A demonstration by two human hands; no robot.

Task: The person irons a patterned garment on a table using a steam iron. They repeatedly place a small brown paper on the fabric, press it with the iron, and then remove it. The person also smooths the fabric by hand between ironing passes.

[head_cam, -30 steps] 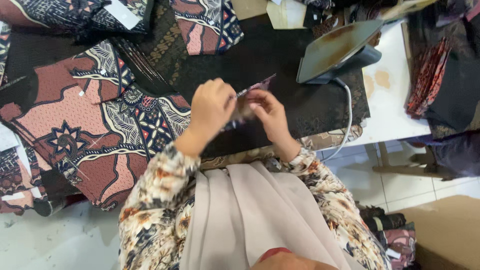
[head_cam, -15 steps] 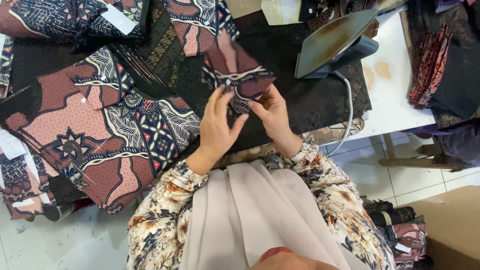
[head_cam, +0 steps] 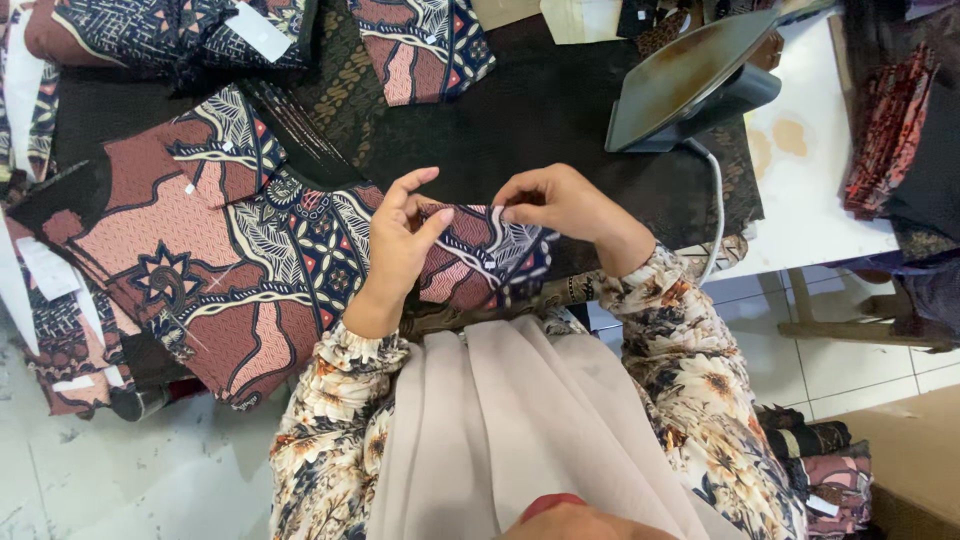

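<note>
A small patterned fabric piece [head_cam: 480, 260], maroon, navy and white, is stretched between both hands over the dark ironing surface [head_cam: 540, 110]. My left hand [head_cam: 398, 245] pinches its left edge with thumb and forefinger. My right hand [head_cam: 555, 203] pinches its upper edge, fingers curled. Both sleeves are floral, and a beige scarf hangs below them.
A clothes iron [head_cam: 690, 80] rests tilted at the back right, its cord [head_cam: 716, 215] running down the table edge. A large patterned garment [head_cam: 210, 270] lies at the left. More folded patterned pieces [head_cam: 420, 45] sit behind. Dark fabrics [head_cam: 890, 130] hang at the right.
The fabric piece was held up and bunched between my hands. Now it is lowered toward me and spread out flat between them, with my hands farther apart.
</note>
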